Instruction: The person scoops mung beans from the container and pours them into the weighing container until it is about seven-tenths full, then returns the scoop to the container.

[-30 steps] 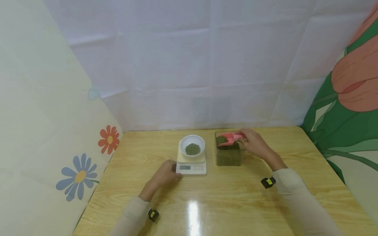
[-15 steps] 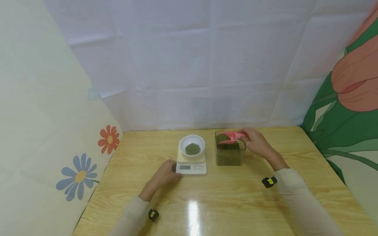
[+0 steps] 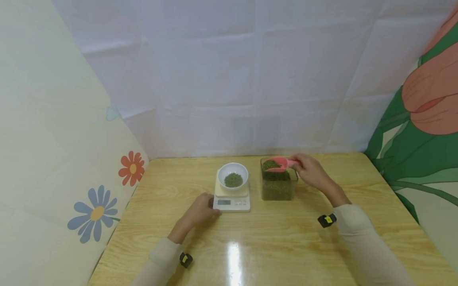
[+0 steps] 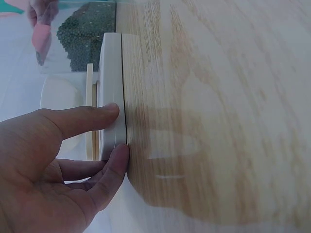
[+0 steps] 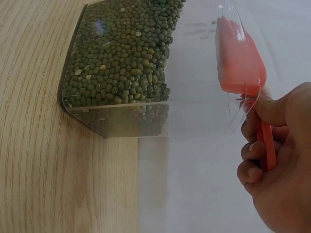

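Beans (image 3: pixel 233 180) already lie in the bowl (image 3: pixel 232 169) on the scale (image 3: pixel 231 206), pinched at eight o'clock by the left grip (image 3: pixel 201 208), while at the bowl's three o'clock the right grip (image 3: pixel 309 172) clasps a loaded scoop (image 3: pixel 283 163) (unemptied: partway, I'd judge) at the container (image 3: pixel 277 191) mouth.

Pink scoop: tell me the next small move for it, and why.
Probably carry the pink scoop left, over the white bowl: the right hand holds it loaded with green beans at the open top of the clear container, and the bowl on the scale has room.
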Available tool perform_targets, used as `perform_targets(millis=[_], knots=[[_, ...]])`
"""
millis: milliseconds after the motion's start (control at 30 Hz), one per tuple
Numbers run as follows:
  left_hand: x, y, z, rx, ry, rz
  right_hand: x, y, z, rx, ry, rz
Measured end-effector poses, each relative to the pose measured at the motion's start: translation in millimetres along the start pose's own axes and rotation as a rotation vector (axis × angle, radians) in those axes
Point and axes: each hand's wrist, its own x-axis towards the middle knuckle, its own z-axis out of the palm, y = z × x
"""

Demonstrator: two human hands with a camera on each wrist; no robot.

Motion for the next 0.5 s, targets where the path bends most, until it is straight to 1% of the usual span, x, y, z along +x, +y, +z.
perform_targets(millis=[233, 500], knots=[[-0.2, 1.8, 0.2, -0.003, 0.001, -0.017, 0.5, -0.5, -3.4, 0.018, -0.003, 0.004], [-0.7, 1.5, 0.7, 0.018, 0.009, -0.029, 0.1, 0.4, -6.7, 0.02, 0.004, -0.005]])
